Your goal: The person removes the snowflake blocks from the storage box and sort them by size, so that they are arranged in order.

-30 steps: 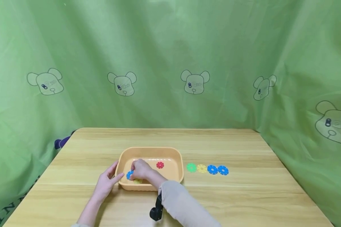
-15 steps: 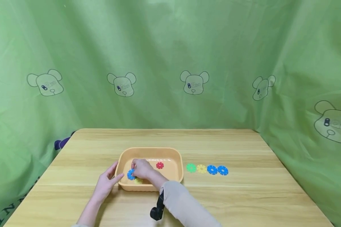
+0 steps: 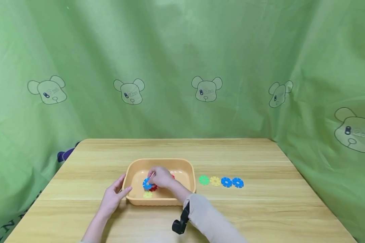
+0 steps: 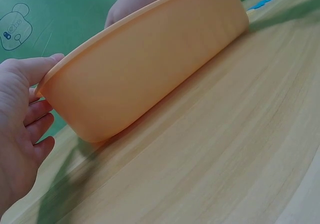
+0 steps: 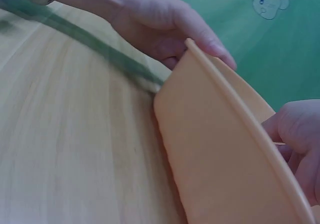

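On the table stands a pale orange plastic basin (image 3: 158,201). My left hand (image 3: 112,196) grips its left end, thumb over the rim and fingers along the outside wall, as the left wrist view shows. Inside it, my right hand (image 3: 161,178) pinches a blue notched snowflake disc (image 3: 146,184) at its right edge. A red snowflake disc (image 3: 153,188) shows partly beneath the blue one. Nearer the front wall lies a yellow snowflake disc (image 3: 147,194). Another red disc (image 3: 173,176) is mostly hidden behind the right hand. The basin's wall hides the discs in both wrist views.
To the right of the basin, a row of discs lies flat on the wooden table (image 3: 261,209): a green disc (image 3: 204,180), a yellow disc (image 3: 215,181) and two blue discs (image 3: 226,182). A green curtain (image 3: 170,111) hangs behind the table.
My right hand has moved right inside the basin, and the blue disc has shifted right with it. A red disc now shows beneath. The left hand keeps its hold on the basin.
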Demonstrator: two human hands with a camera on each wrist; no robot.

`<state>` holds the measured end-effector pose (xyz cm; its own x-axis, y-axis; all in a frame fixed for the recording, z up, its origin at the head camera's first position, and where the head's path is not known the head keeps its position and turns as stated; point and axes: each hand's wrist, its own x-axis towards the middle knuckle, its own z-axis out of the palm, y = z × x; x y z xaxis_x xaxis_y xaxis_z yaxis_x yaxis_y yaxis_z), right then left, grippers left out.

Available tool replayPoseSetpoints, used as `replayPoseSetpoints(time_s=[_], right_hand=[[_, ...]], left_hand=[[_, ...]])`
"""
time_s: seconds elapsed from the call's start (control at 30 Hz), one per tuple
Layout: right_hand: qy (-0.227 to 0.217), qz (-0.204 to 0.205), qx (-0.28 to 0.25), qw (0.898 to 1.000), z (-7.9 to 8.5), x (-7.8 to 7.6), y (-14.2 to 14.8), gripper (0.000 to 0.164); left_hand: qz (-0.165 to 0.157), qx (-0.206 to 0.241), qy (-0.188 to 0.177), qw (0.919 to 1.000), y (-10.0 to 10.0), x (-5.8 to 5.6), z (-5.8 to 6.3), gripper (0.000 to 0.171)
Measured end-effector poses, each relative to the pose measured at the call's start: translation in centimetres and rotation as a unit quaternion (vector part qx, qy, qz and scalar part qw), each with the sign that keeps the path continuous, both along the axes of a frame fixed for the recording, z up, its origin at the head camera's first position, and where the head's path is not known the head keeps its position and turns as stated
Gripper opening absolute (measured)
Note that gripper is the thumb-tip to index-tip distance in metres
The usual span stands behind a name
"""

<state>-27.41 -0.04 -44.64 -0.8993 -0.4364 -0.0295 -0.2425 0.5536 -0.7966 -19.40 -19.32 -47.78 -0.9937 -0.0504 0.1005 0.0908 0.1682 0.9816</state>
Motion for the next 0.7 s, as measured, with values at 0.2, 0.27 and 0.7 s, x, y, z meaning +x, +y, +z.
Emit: replayPoseSetpoints(time_s=[0.2, 0.27, 0.7], right_hand=[[-0.041, -0.007, -0.050, 0.998, 0.9, 0.1, 1.9, 0.009], [-0.040, -0.004, -0.059, 0.997, 1.2, 0.1, 2.5, 0.009], [-0.025, -0.003, -0.101, 0.995, 3.1, 0.3, 7.4, 0.009]], left_hand=[[0.000, -0.005, 0.000, 1.0000, 0.1, 0.0, 0.1, 0.068], [-0.001, -0.005, 0.000, 1.0000, 0.1, 0.1, 0.1, 0.068], [0.001, -0.006, -0.002, 1.0000, 0.1, 0.1, 0.1, 0.068]])
